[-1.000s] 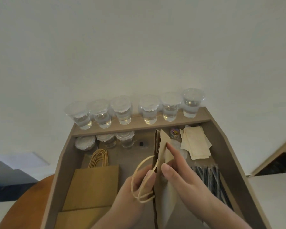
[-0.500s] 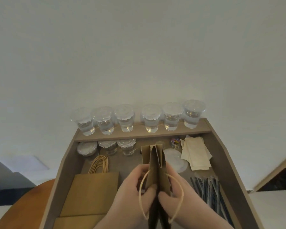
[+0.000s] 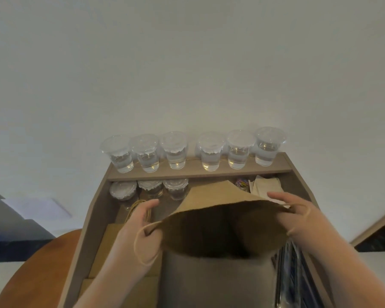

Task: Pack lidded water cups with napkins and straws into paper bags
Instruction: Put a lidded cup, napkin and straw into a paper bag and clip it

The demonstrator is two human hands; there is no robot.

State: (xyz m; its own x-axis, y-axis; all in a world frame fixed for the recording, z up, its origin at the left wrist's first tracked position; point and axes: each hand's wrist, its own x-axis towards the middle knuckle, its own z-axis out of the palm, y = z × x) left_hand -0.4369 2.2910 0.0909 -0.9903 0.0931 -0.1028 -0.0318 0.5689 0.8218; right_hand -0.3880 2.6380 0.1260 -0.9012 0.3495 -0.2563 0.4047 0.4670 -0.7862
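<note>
- Holding paper bag [image 3: 216, 276] upright at near-mid of tray, mouth spread wide; inside is dark, I can't make out contents.
- L hand [image 3: 140, 227] pinches left rim, R hand [image 3: 298, 216] pinches right rim.
- Bag sits btwn flat bags [image 3: 108, 245] by left tray wall [image 3: 87, 230] & straws [image 3: 291, 274]; tight both sides.
- Six lidded water cups [image 3: 196, 152] on back shelf [image 3: 209, 172], three lower cups [image 3: 149, 188] beneath; napkins [image 3: 266, 185] back-right.
</note>
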